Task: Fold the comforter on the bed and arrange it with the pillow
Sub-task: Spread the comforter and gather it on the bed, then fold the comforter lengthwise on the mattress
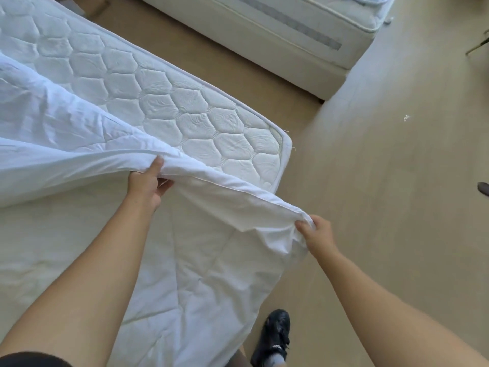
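Starting with the comforter (66,115): where does it lie, and who has it? (First inspector)

On the bed, spread over the quilted mattress (185,102). One layer lies flat beneath the arms, and the near edge is raised off it. The left hand (146,182) pinches that edge partway along, thumb on top, fingers (165,185) curled underneath. The right hand (318,234) grips the corner, cloth bunched in its closed fingers, out beyond the mattress corner. (Second inspector)

Step in hand? (First inspector)

Judged as a fold being set up: the raised edge looks ready to be carried across to the far side. The next move calls for both hands to travel together, edge taut, corner laid on corner, then the crease smoothed. (Second inspector)

Surroundings and obstructions? (First inspector)

A second bed (264,35) stands well apart across the floor (383,181). A black shoe (275,332) is planted just beside the hanging cloth. Part of the comforter droops off the bed's end and could drag. A small white scrap (406,117) lies on the floor. No pillow is in view, so its place cannot be told. (Second inspector)
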### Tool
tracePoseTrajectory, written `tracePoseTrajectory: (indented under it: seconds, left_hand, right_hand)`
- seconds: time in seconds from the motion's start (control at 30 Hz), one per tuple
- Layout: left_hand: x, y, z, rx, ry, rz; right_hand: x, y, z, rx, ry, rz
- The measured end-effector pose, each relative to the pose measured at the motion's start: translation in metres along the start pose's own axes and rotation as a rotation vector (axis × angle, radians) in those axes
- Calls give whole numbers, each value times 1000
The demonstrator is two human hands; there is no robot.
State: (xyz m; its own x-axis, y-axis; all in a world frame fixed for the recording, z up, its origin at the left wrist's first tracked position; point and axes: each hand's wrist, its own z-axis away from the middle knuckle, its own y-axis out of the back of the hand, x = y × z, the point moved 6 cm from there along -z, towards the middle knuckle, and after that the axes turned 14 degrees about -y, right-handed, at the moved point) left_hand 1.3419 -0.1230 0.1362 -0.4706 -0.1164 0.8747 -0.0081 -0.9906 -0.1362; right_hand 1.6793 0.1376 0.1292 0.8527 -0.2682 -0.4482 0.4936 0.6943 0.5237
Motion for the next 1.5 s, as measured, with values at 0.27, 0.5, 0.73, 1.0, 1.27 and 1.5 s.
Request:
tracePoseTrajectory:
  seconds: [0.27, 0.5, 0.73, 1.0, 1.27, 1.5]
  left_hand:
    - [-32, 26, 56, -50, 104, -96]
    - [5, 50, 147, -86, -29, -352]
    - [-7, 126, 317, -59, -78, -867]
    - [-51, 245, 540, 283, 21, -900]
    - [-88, 389, 729, 557, 122, -945]
    - [-105, 543, 835, 593, 104, -1067]
  right_hand:
    - [-29, 11, 8, 72, 87, 196]
    - [-78, -5, 68, 1, 449, 523]
    - [-61, -74, 172, -402, 723, 773]
    - [38, -141, 338, -766, 979, 1128]
    - [171, -221, 537, -950, 1344, 1402]
    - [273, -282, 685, -846, 1561, 1424]
